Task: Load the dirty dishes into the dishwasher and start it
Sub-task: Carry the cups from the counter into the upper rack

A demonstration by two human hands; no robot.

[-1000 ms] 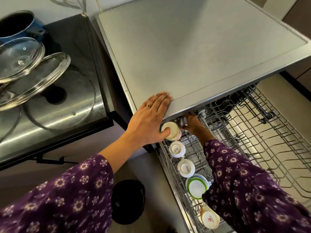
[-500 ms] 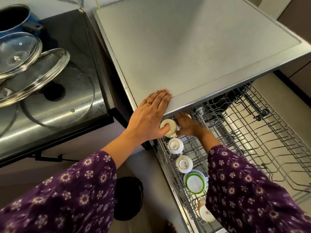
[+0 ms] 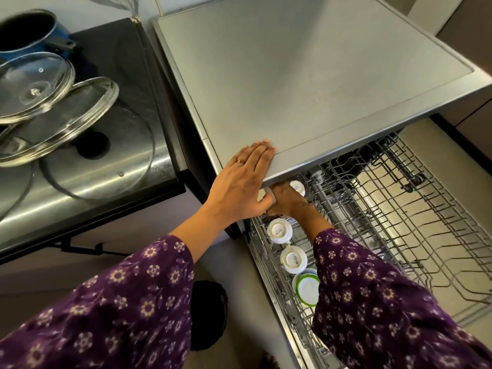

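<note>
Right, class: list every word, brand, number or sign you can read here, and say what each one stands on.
"SISTA": on the upturned base of the near white cup in the rack.
"SISTA": on the base of the middle white cup.
Print on the far cup by the right hand: too blurred to read.
Smaller line under each brand: too small to read.

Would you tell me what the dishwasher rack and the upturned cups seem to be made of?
The rack: thin grey wire grid, likely coated metal, matte. The upturned cups: glossy white, probably glazed ceramic, with printed marks on smooth bases.
</note>
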